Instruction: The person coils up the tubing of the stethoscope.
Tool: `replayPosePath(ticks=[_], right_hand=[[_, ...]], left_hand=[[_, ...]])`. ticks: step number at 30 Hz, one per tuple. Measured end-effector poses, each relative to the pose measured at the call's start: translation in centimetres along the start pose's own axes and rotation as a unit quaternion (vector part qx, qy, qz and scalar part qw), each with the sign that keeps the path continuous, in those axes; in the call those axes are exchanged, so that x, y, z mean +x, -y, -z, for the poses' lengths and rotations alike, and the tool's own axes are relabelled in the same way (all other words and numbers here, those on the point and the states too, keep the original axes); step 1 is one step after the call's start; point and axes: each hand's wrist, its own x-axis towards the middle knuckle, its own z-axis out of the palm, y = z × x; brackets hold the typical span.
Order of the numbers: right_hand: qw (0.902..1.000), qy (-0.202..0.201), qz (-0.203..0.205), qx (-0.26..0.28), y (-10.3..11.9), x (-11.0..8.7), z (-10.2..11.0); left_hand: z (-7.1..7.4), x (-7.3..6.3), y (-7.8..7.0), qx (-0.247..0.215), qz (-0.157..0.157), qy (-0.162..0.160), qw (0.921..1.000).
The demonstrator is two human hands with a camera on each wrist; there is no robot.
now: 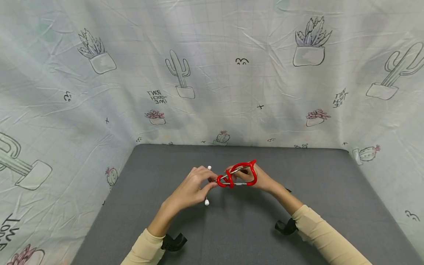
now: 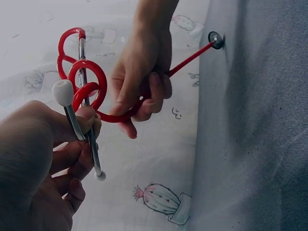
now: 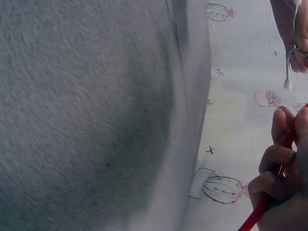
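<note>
A stethoscope with looped red tubing [image 1: 252, 173] is held up over the grey table between both hands. My left hand [image 1: 190, 187] pinches its metal ear tubes between thumb and fingers; white eartips [image 2: 63, 93] stick out on either side of the grip. Curled fingers of my right hand [image 2: 144, 72] grip the red tubing, which also crosses the palm in the right wrist view [image 3: 276, 180]. Past that hand, the tubing runs to a round chest piece [image 2: 216, 40] close over the grey cloth in the left wrist view. Some loops hang wound around the metal part.
A grey cloth-covered table [image 1: 238, 228] lies under the hands. Pale curtains [image 1: 212, 81] printed with cacti and potted plants stand behind it and at both sides. Black straps with mounts [image 1: 286, 226] sit by each sleeve's cuff.
</note>
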Motion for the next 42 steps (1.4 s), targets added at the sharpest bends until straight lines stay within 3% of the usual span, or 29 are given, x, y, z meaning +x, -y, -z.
replayPosePath(ticks=[11,23,30,37,42], right_hand=[[0.9998,-0.013,0.017,0.002,-1.8,-0.7,-1.6],[0.9982,-0.048,0.035,-0.01,-2.1,-1.6,-3.6],[0.9985,-0.051,0.011,0.014,-2.0,-2.3,-4.0],[0.9957,-0.051,0.074,-0.024,-1.9,-2.7,-4.6],[0.9941,-0.055,0.083,-0.041,-1.4,-2.6,-5.1]], left_hand=[[-0.4,-0.3,0.0,0.006,0.012,-0.011,0.9999],[-0.8,-0.6,-0.1,0.009,0.025,-0.042,0.9988],[-1.2,-0.5,0.1,0.016,0.031,-0.053,0.998],[-1.5,-0.4,0.4,0.016,0.044,-0.053,0.9975],[-1.7,-0.3,0.4,0.019,0.059,-0.073,0.9954]])
